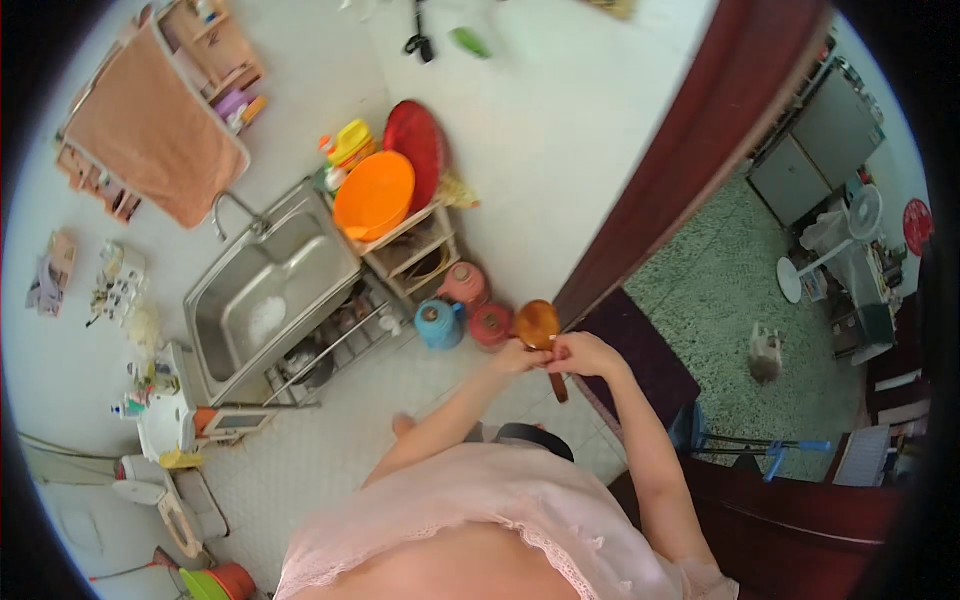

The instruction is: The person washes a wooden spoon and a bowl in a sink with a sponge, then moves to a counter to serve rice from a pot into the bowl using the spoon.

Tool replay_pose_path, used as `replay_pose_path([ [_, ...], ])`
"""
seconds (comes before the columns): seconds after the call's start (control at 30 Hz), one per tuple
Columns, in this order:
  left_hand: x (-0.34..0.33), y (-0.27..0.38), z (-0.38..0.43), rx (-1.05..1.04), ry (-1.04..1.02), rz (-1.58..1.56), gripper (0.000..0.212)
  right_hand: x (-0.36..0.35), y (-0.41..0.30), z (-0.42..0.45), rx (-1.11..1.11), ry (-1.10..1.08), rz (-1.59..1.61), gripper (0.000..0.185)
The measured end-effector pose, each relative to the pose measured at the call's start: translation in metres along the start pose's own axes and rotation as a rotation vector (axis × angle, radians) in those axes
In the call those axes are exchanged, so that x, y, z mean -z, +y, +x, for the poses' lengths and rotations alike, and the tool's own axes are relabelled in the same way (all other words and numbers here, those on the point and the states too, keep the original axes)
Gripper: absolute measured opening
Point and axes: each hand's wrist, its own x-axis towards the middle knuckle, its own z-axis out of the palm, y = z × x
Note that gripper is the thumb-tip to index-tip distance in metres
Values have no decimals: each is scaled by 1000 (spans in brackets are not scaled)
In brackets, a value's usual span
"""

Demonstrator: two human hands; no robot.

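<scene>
A glossy brown, round-headed object with a handle [537, 325], possibly a hairbrush or a ladle, is held out before me. My left hand [519, 358] grips it just below the round head. The fingertips of my right hand [585, 354] meet the left fingers at its neck; whether they also grip it is hard to see. The end of the handle sticks out below both hands. Beyond them on the floor stand a red vacuum flask [490, 325], a pink one [465, 285] and a blue one [439, 324].
A steel sink [277, 292] is on the left, beside a rack bearing an orange basin [375, 195]. At the right, a dark red door frame [637, 202] borders a purple mat [637, 352]. Past it are a white fan [864, 214] and a cat [765, 352] on the floor.
</scene>
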Motion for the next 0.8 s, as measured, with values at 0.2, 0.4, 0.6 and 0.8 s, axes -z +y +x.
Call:
replay_pose_path([
  [0.2, -146, 42, 91, -86, -107, 153, 27, 82, 110, -96, -243, 146, 135, 32],
  [0.4, -211, 71, 167, -117, 49, 617, 38, 118, 213, -99, -220, 173, 269, 33],
  [0.6, -225, 74, 291, -62, 148, 569, 41, 207, 279, -63, -186, 121, 160, 36],
  [0.8, -274, 143, 421, -15, 103, 356, 36, 298, 368, -54, -278, 248, 300, 26],
])
